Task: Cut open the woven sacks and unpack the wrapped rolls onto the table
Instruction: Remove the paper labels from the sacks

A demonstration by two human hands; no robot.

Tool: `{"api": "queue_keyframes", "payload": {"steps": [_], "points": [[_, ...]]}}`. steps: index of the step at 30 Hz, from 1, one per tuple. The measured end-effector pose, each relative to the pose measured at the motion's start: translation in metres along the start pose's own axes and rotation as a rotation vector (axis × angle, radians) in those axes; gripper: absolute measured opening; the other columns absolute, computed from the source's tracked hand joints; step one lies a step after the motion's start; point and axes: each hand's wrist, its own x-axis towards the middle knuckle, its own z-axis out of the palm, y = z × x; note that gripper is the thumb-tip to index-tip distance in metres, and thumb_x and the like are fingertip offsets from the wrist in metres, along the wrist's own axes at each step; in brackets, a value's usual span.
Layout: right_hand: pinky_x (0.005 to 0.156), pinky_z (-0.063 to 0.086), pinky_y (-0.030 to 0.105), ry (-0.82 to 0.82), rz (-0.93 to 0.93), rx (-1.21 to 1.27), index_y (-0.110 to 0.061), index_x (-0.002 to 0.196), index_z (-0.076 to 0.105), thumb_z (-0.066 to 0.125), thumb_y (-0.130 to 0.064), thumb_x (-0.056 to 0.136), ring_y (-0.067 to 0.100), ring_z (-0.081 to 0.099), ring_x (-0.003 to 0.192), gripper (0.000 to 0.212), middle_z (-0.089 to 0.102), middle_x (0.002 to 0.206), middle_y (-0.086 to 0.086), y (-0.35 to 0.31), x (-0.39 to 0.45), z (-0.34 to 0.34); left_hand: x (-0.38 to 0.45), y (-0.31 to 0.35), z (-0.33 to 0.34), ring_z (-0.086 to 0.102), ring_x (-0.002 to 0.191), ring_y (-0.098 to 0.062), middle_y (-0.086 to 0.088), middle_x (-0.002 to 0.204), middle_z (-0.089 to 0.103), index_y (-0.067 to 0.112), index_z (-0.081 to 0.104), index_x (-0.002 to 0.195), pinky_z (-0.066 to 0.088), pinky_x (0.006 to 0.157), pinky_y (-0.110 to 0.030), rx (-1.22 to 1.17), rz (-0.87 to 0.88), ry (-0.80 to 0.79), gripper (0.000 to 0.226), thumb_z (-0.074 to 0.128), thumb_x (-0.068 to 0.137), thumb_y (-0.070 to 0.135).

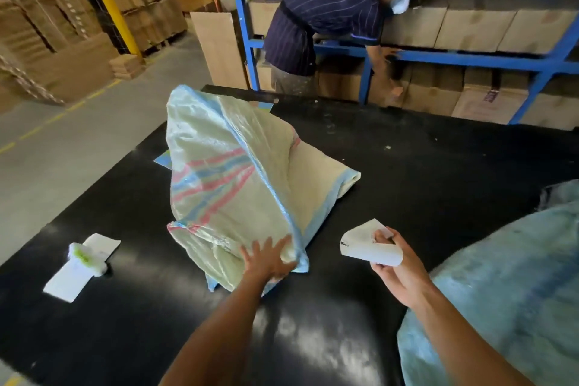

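Note:
A pale woven sack (232, 172) with red and blue stripes stands partly collapsed on the black table (423, 166). My left hand (266, 260) grips the sack's near corner, fingers curled into the cloth. My right hand (399, 263) holds a curled white paper slip (366, 244) just right of the sack. A second, bluish woven sack (507, 291) lies full at the table's right edge. What is inside either sack is hidden.
White papers with a small green-and-white packet (83, 260) lie on the table's left side. Beyond the table a person (326, 16) bends into blue shelving (470, 56) stacked with cardboard boxes. More cartons (56, 28) stand at the far left across the grey floor.

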Motion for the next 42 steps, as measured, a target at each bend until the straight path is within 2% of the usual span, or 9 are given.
{"api": "queue_keyframes", "payload": {"steps": [7, 11, 16, 21, 23, 26, 30, 36, 42], "points": [[0.101, 0.046, 0.040, 0.051, -0.024, 0.179, -0.017, 0.104, 0.062, 0.053, -0.013, 0.100, 0.025, 0.059, 0.107, 0.011, 0.060, 0.111, 0.008, 0.005, 0.038, 0.048, -0.013, 0.034, 0.019, 0.016, 0.144, -0.043, -0.011, 0.163, 0.010, 0.058, 0.020, 0.147, 0.023, 0.116, -0.052, 0.134, 0.365, -0.194, 0.067, 0.046, 0.087, 0.071], [0.074, 0.047, 0.027, 0.076, -0.044, 0.150, -0.020, 0.090, 0.061, 0.052, -0.015, 0.099, 0.016, 0.063, 0.083, 0.014, 0.062, 0.098, 0.004, -0.006, 0.049, 0.068, -0.054, 0.079, 0.028, 0.030, 0.144, -0.033, -0.016, 0.155, 0.036, 0.052, 0.026, 0.146, 0.022, 0.119, -0.041, -0.073, 0.712, -0.415, 0.073, 0.048, 0.078, 0.067], [0.072, 0.058, 0.028, 0.176, -0.033, 0.036, -0.018, 0.098, 0.066, 0.062, -0.016, 0.095, 0.021, 0.066, 0.096, 0.006, 0.067, 0.103, 0.007, -0.013, 0.044, 0.058, -0.107, 0.125, 0.015, 0.048, 0.133, -0.034, -0.023, 0.146, 0.048, 0.002, 0.045, 0.145, 0.035, 0.115, -0.039, -0.332, 0.692, -0.680, 0.048, 0.056, 0.098, 0.004], [0.068, 0.054, 0.035, 0.233, 0.021, -0.054, -0.013, 0.120, 0.062, 0.050, -0.017, 0.100, 0.025, 0.063, 0.083, 0.023, 0.069, 0.099, 0.011, 0.011, 0.037, 0.023, -0.051, 0.072, -0.051, 0.066, 0.070, -0.002, -0.018, 0.089, 0.072, -0.007, 0.074, 0.096, 0.056, 0.078, -0.029, -0.449, 0.720, -0.379, 0.026, 0.055, 0.079, -0.015], [0.082, 0.054, 0.052, 0.257, 0.069, -0.063, -0.016, 0.116, 0.063, 0.050, -0.017, 0.099, 0.035, 0.063, 0.094, 0.022, 0.066, 0.116, 0.020, 0.024, 0.036, 0.014, -0.021, 0.045, -0.084, 0.063, 0.103, -0.005, -0.015, 0.118, 0.068, 0.007, 0.072, 0.110, 0.050, 0.092, -0.040, -0.306, 0.744, 0.059, 0.047, 0.056, 0.070, -0.008], [0.094, 0.048, 0.063, 0.270, 0.106, -0.050, -0.018, 0.103, 0.063, 0.050, -0.013, 0.099, 0.034, 0.062, 0.096, 0.015, 0.063, 0.121, 0.020, 0.030, 0.035, 0.007, 0.022, -0.003, -0.097, 0.008, 0.150, -0.033, -0.006, 0.165, 0.001, 0.038, 0.020, 0.155, -0.003, 0.108, -0.074, 0.467, 0.520, 0.217, 0.117, 0.089, 0.060, 0.033], [0.083, 0.056, 0.057, 0.189, 0.115, 0.104, -0.009, 0.113, 0.062, 0.054, -0.007, 0.097, 0.038, 0.064, 0.098, 0.019, 0.066, 0.115, 0.020, 0.014, 0.032, 0.004, 0.027, -0.044, -0.060, 0.068, 0.096, -0.042, -0.015, 0.130, 0.062, 0.037, 0.055, 0.138, 0.052, 0.080, -0.066, 0.561, 0.312, 0.211, 0.093, 0.093, 0.054, 0.026], [0.080, 0.056, 0.054, -0.280, 0.313, -0.377, -0.014, 0.084, 0.077, 0.073, -0.003, 0.074, 0.030, 0.067, 0.070, 0.015, 0.072, 0.074, 0.009, -0.015, -0.002, 0.019, 0.016, 0.004, -0.032, 0.058, 0.121, -0.029, -0.013, 0.133, 0.061, 0.010, 0.059, 0.130, 0.046, 0.098, -0.035, 0.007, 0.127, -0.044, 0.037, 0.040, 0.100, 0.022], [0.079, 0.052, 0.058, 0.117, 0.007, -0.085, -0.018, 0.115, 0.063, 0.070, -0.022, 0.087, 0.038, 0.060, 0.105, 0.029, 0.061, 0.118, 0.020, -0.001, 0.024, 0.010, -0.051, 0.087, -0.034, 0.050, 0.129, -0.035, -0.024, 0.142, 0.050, -0.002, 0.041, 0.144, 0.037, 0.097, -0.032, -0.259, 0.432, -0.220, 0.044, 0.047, 0.103, 0.015]]}}
